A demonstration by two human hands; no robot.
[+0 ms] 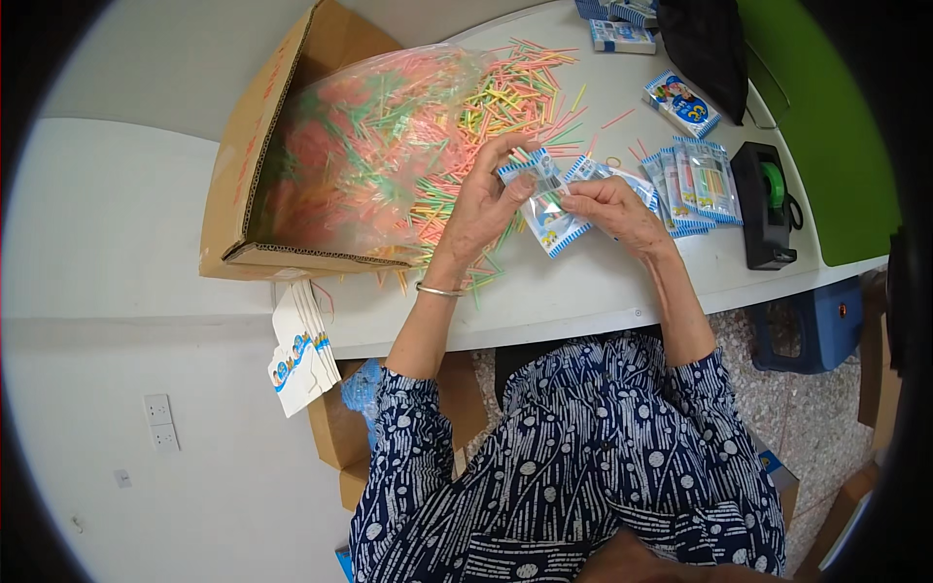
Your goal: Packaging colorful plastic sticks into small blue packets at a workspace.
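While both forearms reach up from the lower edge over the white table (583, 291), the left hand (486, 199) and the right hand (607, 206) meet around a small clear packet with a blue-and-white printed border (552, 219), which sits between them just above the tabletop. The left hand has its fingers curled over the packet's upper left edge, thumb pressed to its face, so it is closed on the packet; a thin silver bangle (437, 290) circles that wrist. The right hand pinches the packet's right side with fingertips drawn together, and a few thin sticks seem to lie inside the packet, though they are too small to be sure. Just behind the hands spreads a loose heap of thin coloured sticks (505, 92), pink, green, yellow and orange, spilling from a clear plastic bag (369, 146) that lies in an open cardboard box (248, 165). To the right of the right hand lies a fanned row of filled packets (695, 185), and beyond them a black tape dispenser with a green roll (765, 199)
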